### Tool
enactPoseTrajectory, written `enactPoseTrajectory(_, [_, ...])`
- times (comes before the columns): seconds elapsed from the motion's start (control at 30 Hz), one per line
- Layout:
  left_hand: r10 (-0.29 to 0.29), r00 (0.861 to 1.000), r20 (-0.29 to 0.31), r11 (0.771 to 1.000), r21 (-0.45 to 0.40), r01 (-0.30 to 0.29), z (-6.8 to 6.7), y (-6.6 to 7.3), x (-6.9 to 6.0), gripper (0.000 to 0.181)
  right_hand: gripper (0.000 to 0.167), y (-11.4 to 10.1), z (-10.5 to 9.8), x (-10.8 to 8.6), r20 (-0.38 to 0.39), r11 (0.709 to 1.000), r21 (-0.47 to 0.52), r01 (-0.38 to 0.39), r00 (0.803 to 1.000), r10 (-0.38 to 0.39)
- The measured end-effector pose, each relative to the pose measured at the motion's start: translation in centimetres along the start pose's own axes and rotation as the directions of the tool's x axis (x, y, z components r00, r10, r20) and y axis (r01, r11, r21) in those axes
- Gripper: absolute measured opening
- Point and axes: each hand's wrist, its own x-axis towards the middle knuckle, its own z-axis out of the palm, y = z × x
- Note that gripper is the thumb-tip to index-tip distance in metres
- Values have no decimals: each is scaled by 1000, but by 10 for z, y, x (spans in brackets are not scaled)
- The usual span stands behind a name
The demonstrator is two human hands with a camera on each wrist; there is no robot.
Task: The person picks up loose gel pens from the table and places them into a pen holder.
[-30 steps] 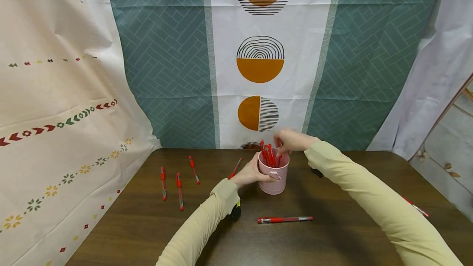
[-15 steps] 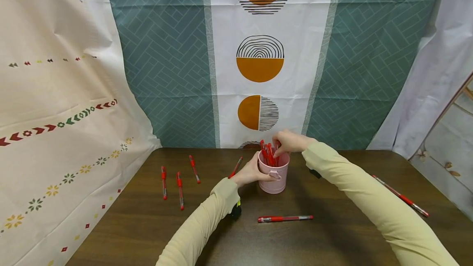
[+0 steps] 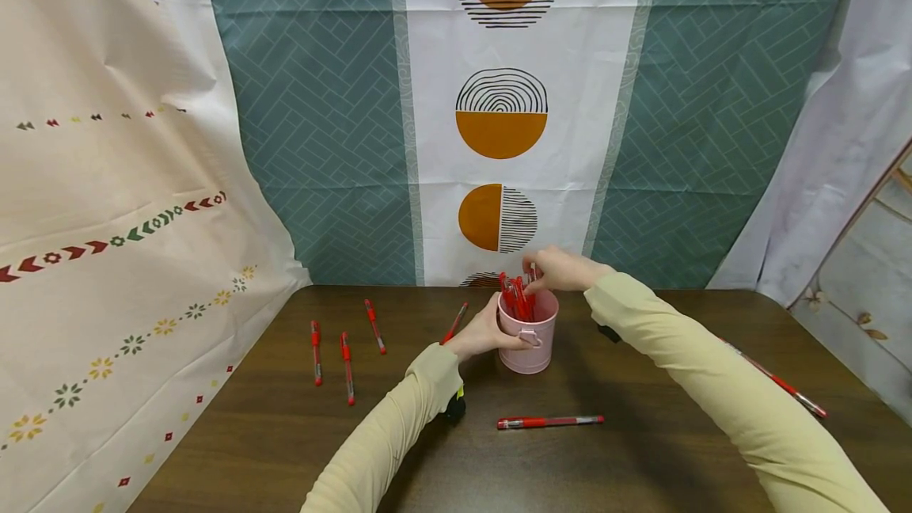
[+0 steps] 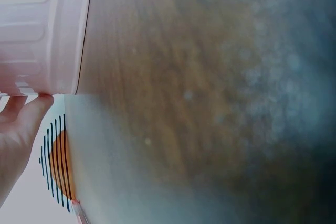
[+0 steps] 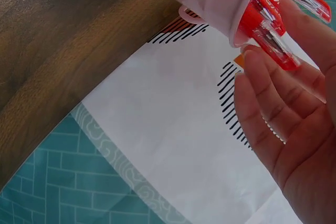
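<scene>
A pink bucket (image 3: 526,359) stands upright toward the back of the table, with several red gel pens (image 3: 516,303) inside leaning to its left. My left hand (image 3: 488,334) holds the bucket from the left, thumb across its front; the other fingers are mostly hidden behind it. In the left wrist view, fingers (image 4: 21,129) touch the pink wall (image 4: 31,51). My right hand (image 3: 563,269) is over the rim and pinches a red pen (image 5: 273,45) among the others, its fingers partly covered by the pen caps in the right wrist view.
Three red pens lie at the left, including one pen (image 3: 347,367). Another pen (image 3: 456,321) lies behind the left wrist. A pen (image 3: 550,422) lies in front of the bucket, and one more pen (image 3: 780,382) at the right, partly behind the sleeve. Patterned cloth (image 3: 499,125) hangs behind the table.
My right hand has shifted slightly left at the bucket's rim, and the pens inside have shifted with it. The right forearm moved left, uncovering more of the right-hand pen. The left hand stays put.
</scene>
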Motion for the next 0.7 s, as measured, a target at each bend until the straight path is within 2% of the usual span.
enactPoseTrajectory(0.27, [1,1000,12,1000,-18,-1,1,1,0,83,40,7,-7,-13,-41,999,-2,-36,999,36])
enactPoseTrajectory(0.4, [5,1000,6,1000,-29,-5,1,2,0,85,40,17,-14,-24,-71,998,-28,-60,996,58])
enactPoseTrajectory(0.53, [5,1000,-11,1000,-1,-5,1,2,0,88,42,29,-20,-38,-80,994,-36,-102,992,99])
enactPoseTrajectory(0.7, [15,1000,-10,1000,21,-14,1,0,0,87,43,48,-25,-57,-84,992,-51,-113,991,108])
